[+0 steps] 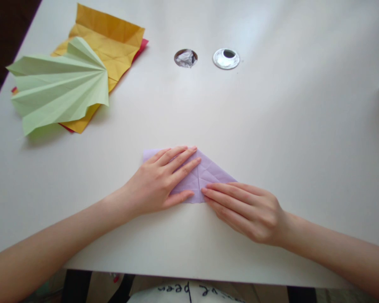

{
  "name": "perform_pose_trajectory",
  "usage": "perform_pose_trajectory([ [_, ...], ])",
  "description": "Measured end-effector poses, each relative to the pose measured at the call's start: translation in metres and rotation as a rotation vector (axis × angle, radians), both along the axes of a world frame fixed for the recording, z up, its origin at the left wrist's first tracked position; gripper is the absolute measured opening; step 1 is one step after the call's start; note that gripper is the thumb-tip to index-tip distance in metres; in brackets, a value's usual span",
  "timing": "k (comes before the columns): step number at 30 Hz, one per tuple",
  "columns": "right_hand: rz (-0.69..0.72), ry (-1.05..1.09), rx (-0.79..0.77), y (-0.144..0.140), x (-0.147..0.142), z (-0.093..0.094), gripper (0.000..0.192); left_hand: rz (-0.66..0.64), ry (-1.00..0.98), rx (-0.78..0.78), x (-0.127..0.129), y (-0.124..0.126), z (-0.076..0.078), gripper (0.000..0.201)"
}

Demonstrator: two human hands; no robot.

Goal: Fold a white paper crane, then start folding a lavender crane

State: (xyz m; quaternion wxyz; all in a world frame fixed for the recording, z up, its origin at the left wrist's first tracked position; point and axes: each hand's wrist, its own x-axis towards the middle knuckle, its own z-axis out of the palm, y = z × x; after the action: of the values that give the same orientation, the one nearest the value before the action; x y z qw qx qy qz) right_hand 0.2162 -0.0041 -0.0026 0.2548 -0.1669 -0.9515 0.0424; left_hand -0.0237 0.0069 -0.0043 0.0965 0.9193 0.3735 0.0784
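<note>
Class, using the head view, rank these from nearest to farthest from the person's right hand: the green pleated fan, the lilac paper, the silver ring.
1. lilac paper: under the fingertips of the right hand, near table edge.
2. silver ring: farther back, near the middle.
3. green pleated fan: far left, on the yellow sheet.

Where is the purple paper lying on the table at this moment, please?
In the head view, the purple paper lies flat near the table's front edge, centre, pressed under the left hand and the right hand's fingertips.
</note>
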Motion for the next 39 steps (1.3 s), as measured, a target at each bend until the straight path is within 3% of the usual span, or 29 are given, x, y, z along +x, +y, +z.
perform_pose_trajectory([
  [39, 0.028, -0.003, -0.007, 0.0012, -0.001, 0.0036, 0.014, -0.003, 0.036, 0.025, 0.0004, -0.0003, 0.0009, 0.059],
])
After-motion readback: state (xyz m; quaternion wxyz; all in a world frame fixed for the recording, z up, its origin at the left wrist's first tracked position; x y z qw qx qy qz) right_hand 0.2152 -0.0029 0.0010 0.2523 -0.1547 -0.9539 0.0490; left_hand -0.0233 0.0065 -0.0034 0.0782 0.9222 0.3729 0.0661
